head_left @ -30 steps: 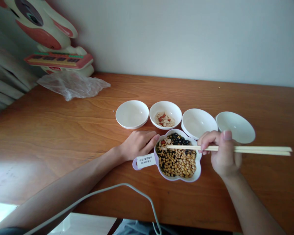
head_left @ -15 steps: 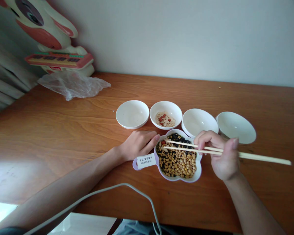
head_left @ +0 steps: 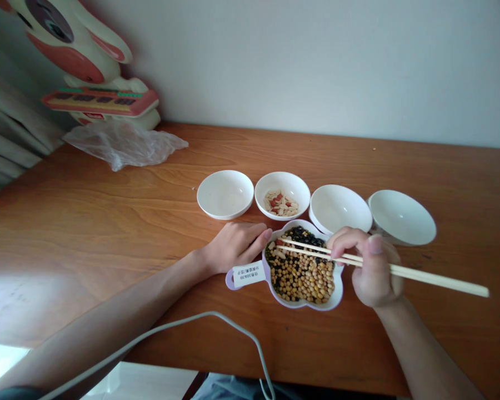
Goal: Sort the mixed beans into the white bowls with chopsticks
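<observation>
My right hand [head_left: 373, 266] is closed around a pair of wooden chopsticks [head_left: 439, 280]. Their tips are close together at a reddish nut [head_left: 279, 242] and some pale seeds near the upper left of a flower-shaped dish [head_left: 338, 289] with a lilac rim. Yellow soybeans [head_left: 310, 278] and black beans [head_left: 302, 236] fill the dish, and a white paper label [head_left: 248, 273] is stuck on its handle. Resting on the table, my left hand [head_left: 239, 244] has its curled fingers at the dish's left rim, gripping it. Behind the dish, a white bowl [head_left: 302, 186] contains pale seeds and reddish nuts.
One white bowl [head_left: 225, 194] stands at the left of the row, two more, a third bowl [head_left: 339, 205] and a fourth bowl [head_left: 402, 216], at the right. A plastic bag [head_left: 125, 144] lies before a toy keyboard figure [head_left: 104, 103]. A pale cable [head_left: 200, 316] crosses the front.
My right hand has shifted slightly left and tilted, with the chopsticks' rear ends lower. Their tips have come closer together around the reddish nut. My left hand and the dish have stayed put.
</observation>
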Tool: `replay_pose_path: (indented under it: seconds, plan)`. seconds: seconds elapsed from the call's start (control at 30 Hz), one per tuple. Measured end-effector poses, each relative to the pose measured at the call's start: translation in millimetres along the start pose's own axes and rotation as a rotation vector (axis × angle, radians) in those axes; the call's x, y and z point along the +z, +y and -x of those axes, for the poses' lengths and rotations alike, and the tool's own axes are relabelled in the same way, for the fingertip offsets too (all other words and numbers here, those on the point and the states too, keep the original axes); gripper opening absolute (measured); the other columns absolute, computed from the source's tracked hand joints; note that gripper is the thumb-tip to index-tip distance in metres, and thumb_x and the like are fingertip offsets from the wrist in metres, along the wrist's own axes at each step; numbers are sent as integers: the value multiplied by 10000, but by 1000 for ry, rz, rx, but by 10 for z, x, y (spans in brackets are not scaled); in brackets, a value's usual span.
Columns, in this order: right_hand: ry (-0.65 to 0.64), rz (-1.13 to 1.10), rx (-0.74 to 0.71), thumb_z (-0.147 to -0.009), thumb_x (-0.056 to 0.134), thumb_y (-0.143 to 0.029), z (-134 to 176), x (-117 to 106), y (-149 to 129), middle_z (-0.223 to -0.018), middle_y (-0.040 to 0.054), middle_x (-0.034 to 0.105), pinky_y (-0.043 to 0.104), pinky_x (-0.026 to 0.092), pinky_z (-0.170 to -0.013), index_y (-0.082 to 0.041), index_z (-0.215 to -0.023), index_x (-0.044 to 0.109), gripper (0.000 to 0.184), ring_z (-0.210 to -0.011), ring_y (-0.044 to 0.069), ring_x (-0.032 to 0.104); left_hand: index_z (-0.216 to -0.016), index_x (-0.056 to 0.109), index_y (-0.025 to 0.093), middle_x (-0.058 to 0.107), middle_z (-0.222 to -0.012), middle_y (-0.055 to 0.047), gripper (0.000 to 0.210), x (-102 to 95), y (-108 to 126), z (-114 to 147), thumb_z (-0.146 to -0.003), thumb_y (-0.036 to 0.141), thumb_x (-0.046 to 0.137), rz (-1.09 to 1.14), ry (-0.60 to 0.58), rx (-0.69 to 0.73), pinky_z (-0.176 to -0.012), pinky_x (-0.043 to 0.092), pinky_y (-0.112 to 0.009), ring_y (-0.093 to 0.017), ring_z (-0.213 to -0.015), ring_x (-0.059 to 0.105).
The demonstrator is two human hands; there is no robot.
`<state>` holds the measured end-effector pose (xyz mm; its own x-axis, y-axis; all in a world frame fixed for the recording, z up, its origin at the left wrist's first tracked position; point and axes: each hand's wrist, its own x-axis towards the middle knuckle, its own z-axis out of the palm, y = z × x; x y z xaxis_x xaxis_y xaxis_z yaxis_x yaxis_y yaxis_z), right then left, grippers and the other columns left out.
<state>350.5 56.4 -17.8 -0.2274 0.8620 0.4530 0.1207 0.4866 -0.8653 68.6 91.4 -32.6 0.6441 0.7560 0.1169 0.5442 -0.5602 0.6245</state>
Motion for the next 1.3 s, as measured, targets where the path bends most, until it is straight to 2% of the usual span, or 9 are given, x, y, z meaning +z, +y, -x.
replay_pose_path:
  seconds: [0.13, 0.33, 0.43, 0.73, 1.13, 1.3]
  plan:
    - [178, -59, 4, -1067, 312, -550, -28, 7, -74, -647, 62, 645, 375, 451, -583, -221, -692, 708, 636, -612, 207, 599, -788, 479, 188, 579, -722, -1, 406, -11, 2, 7, -1118, 346, 303, -14, 2, 2, -633, 360, -288, -118, -613, 473]
    - [513, -45, -147, -1015, 365, -658, -97, -8, -110, -504, 47, 566, 372, 400, -477, -265, -594, 685, 659, -475, 208, 538, -787, 470, 189, 570, -723, 3, 405, -26, 2, 10, -1119, 346, 298, -15, -5, 0, -635, 355, -292, -117, -612, 466]
    - [598, -42, -167, -1012, 385, -645, -133, -4, -105, -466, 40, 505, 370, 382, -463, -267, -584, 673, 640, -467, 216, 526, -795, 475, 189, 584, -736, -4, 401, -25, 1, 9, -1119, 342, 296, -10, -11, 0, -646, 368, -291, -120, -624, 485]
    - [522, -5, 75, -1023, 384, -617, -130, 36, -80, -609, 46, 610, 333, 374, -447, -228, -658, 667, 604, -500, 167, 541, -788, 486, 189, 600, -731, -8, 410, -28, 9, 9, -1117, 341, 295, -22, 2, 17, -633, 363, -291, -120, -611, 485]
    - [481, 9, 129, -1044, 379, -573, -111, 45, -93, -636, 45, 643, 323, 321, -444, -218, -690, 678, 583, -508, 153, 548, -792, 475, 190, 586, -727, -6, 412, -20, 3, 12, -1119, 355, 286, -15, -3, 6, -635, 358, -291, -120, -612, 469]
    - [531, 22, 97, -1053, 350, -570, -128, 70, -100, -664, 48, 651, 314, 328, -430, -209, -692, 661, 598, -493, 143, 545, -793, 480, 193, 602, -730, -13, 416, -26, 1, 10, -1117, 361, 281, -9, -2, 10, -634, 376, -289, -125, -612, 492]
